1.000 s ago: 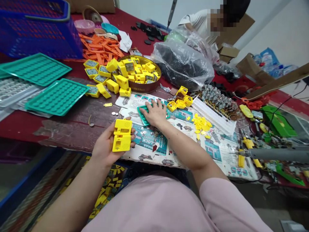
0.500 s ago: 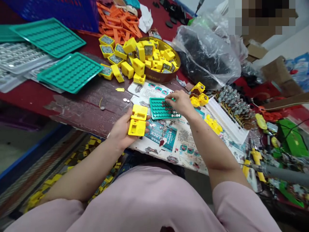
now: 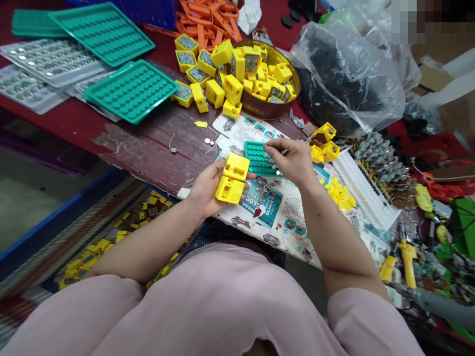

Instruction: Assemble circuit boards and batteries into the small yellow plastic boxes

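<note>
Two yellow plastic housings, an upper one [image 3: 237, 166] and a lower one [image 3: 229, 190], rest side by side in my left hand [image 3: 206, 192], hollow sides up, with thumb and fingers curled around them. Just to the right, my right hand [image 3: 295, 160] hovers over a small green ridged tray [image 3: 254, 159], thumb and forefinger pinched together. Whatever is between those fingertips is too small to make out. Small round metal discs, like button cells, lie in the tray, partly hidden by the hand. Below the tray, small loose metal parts [image 3: 264, 189] lie on the printed sheet [image 3: 285, 210].
A round tin [image 3: 260, 106] heaped with yellow housings stands behind, near orange parts [image 3: 208, 20] and a clear bag [image 3: 349, 74]. Green trays [image 3: 129, 91] lie left. On the right are small yellow pieces [image 3: 339, 193], a white rack [image 3: 365, 193] and a soldering iron [image 3: 441, 301].
The view has shifted, so the table contents appear farther left-to-right displaced. My right hand has risen slightly off the tray's discs, fingers still pinched. My left hand keeps both housings.
</note>
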The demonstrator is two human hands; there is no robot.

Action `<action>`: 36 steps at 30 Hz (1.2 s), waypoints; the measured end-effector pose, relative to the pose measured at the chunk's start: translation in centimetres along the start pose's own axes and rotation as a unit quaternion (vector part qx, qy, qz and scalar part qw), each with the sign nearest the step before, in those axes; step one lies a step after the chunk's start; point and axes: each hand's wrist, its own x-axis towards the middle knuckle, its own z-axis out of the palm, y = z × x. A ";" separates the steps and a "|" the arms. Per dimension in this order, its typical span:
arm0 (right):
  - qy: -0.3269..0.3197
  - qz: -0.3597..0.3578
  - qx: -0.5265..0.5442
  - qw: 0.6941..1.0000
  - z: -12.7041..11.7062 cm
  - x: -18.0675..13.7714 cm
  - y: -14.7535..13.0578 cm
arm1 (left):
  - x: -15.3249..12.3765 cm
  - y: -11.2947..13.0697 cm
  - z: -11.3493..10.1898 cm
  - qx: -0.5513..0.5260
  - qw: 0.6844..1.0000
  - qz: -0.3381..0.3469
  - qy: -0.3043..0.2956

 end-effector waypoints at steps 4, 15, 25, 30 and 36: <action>0.008 -0.038 0.084 0.996 -0.6 -2.9 -2.4 | -0.4 -0.2 -0.2 0.028 0.999 0.007 -0.032; 0.072 0.089 0.021 0.993 -1.5 -2.0 2.7 | -1.4 -0.3 -1.7 0.091 0.992 0.053 -0.075; -0.158 0.095 -0.203 0.962 -0.5 2.4 0.9 | -1.1 -0.3 -2.6 0.053 0.991 0.062 -0.102; -0.172 0.073 -0.232 0.955 -0.6 3.3 0.3 | -0.9 0.1 -2.2 0.021 0.997 0.068 -0.038; -0.172 0.057 -0.242 0.953 -0.3 3.0 0.5 | -1.2 0.4 -1.6 0.016 0.996 0.069 -0.044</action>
